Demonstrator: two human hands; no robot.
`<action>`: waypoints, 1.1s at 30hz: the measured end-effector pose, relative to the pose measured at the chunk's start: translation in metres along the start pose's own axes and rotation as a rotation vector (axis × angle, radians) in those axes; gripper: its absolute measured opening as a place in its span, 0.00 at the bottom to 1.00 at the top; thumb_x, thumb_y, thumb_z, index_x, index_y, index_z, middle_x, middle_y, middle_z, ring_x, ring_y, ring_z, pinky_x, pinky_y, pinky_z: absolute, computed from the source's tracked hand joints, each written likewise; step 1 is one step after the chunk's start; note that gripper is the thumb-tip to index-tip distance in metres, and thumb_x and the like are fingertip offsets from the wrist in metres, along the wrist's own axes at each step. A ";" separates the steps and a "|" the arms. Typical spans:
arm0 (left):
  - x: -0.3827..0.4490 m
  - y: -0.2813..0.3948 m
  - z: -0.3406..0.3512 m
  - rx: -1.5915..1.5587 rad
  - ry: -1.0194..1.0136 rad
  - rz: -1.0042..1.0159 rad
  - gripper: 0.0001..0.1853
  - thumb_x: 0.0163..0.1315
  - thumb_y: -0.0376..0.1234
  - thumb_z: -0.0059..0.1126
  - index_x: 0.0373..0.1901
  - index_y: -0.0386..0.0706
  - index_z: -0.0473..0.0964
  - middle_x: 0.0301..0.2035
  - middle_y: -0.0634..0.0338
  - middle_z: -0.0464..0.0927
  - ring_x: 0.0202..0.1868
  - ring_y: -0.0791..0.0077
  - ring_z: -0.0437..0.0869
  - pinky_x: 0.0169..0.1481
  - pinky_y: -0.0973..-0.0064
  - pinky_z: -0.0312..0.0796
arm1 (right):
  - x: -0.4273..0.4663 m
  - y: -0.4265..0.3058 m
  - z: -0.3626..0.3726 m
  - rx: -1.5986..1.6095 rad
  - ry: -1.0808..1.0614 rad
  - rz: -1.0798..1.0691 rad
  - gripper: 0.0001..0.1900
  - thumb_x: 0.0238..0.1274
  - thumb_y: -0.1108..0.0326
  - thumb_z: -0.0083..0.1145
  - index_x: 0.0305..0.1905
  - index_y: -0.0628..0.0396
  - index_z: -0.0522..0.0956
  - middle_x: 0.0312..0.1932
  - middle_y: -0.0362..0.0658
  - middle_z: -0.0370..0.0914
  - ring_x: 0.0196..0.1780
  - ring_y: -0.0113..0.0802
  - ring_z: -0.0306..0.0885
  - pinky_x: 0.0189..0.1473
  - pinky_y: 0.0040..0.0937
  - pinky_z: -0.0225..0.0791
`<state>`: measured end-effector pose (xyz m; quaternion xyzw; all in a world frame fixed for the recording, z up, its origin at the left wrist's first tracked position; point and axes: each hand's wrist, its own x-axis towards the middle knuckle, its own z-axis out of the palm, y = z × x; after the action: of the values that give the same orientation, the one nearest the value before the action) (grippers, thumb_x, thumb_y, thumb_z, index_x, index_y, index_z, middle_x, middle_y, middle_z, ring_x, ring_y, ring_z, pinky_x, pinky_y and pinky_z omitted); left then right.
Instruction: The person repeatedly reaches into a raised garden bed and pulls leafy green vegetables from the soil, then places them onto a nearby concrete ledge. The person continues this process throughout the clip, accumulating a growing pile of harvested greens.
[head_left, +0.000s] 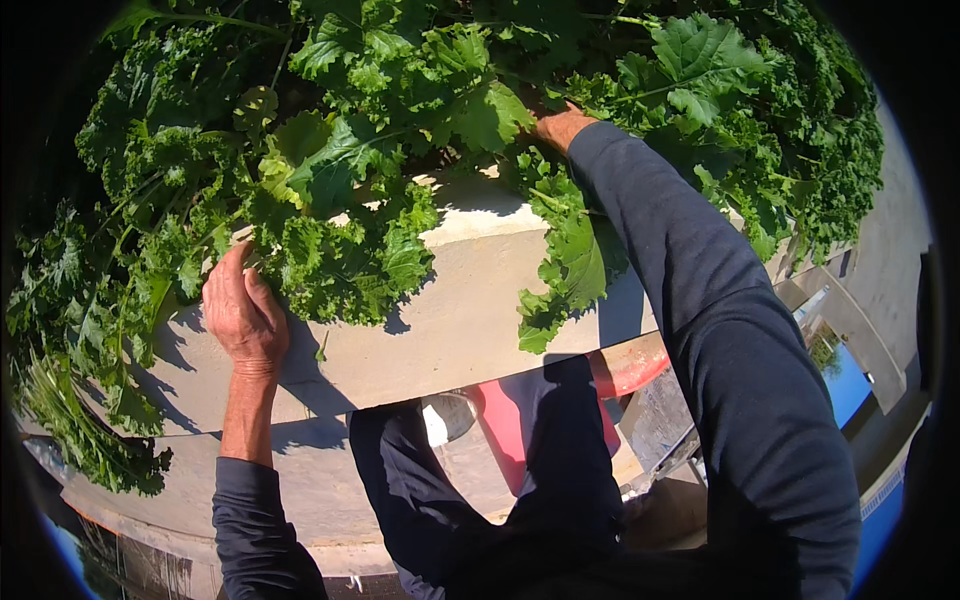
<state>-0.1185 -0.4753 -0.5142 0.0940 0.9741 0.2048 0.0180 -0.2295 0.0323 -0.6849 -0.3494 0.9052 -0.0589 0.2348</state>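
A mass of curly leafy greens, kale-like (480, 112), spreads across a pale concrete ledge (465, 292) in front of me. My left hand (247, 307) is at the ledge's left part with its back towards me. Its fingertips touch the hanging leaves, and the thumb lies a little apart; whether it grips a stem is not clear. Deep among the leaves, farther off and to the right, is my right hand (562, 126). Leaves cover its fingers, so what they hold is hidden. One long leaf (566, 255) droops over the ledge below that hand.
At the far left a bundle of stems (56, 397) hangs over the ledge's edge. My dark-trousered legs (562, 450) are close against the ledge, with a pinkish-red object (499, 427) between them. Grey slabs (855, 337) lean at the right. A leaf scrap (322, 349) lies on the concrete.
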 end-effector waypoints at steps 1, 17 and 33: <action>0.000 0.000 -0.001 0.009 -0.013 -0.001 0.19 0.84 0.37 0.42 0.63 0.36 0.78 0.51 0.46 0.86 0.52 0.49 0.86 0.59 0.57 0.74 | -0.001 0.004 0.007 0.018 -0.005 0.015 0.11 0.67 0.62 0.57 0.49 0.52 0.83 0.40 0.50 0.83 0.48 0.49 0.84 0.49 0.47 0.78; -0.001 0.002 0.003 0.032 -0.041 -0.030 0.27 0.87 0.44 0.34 0.61 0.33 0.80 0.50 0.47 0.87 0.48 0.52 0.86 0.56 0.59 0.74 | 0.028 0.069 0.154 2.714 0.132 0.899 0.12 0.67 0.55 0.54 0.45 0.50 0.79 0.40 0.46 0.79 0.48 0.42 0.78 0.52 0.44 0.72; -0.005 -0.001 0.000 0.067 -0.126 -0.084 0.29 0.88 0.47 0.31 0.60 0.34 0.78 0.49 0.48 0.85 0.48 0.51 0.84 0.56 0.58 0.73 | 0.026 0.060 0.201 2.870 0.376 1.006 0.13 0.68 0.54 0.53 0.45 0.49 0.77 0.43 0.45 0.77 0.50 0.40 0.76 0.55 0.44 0.69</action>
<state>-0.1141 -0.4769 -0.5143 0.0661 0.9805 0.1647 0.0847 -0.1890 0.0715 -0.8882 0.5105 0.1233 -0.8152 0.2444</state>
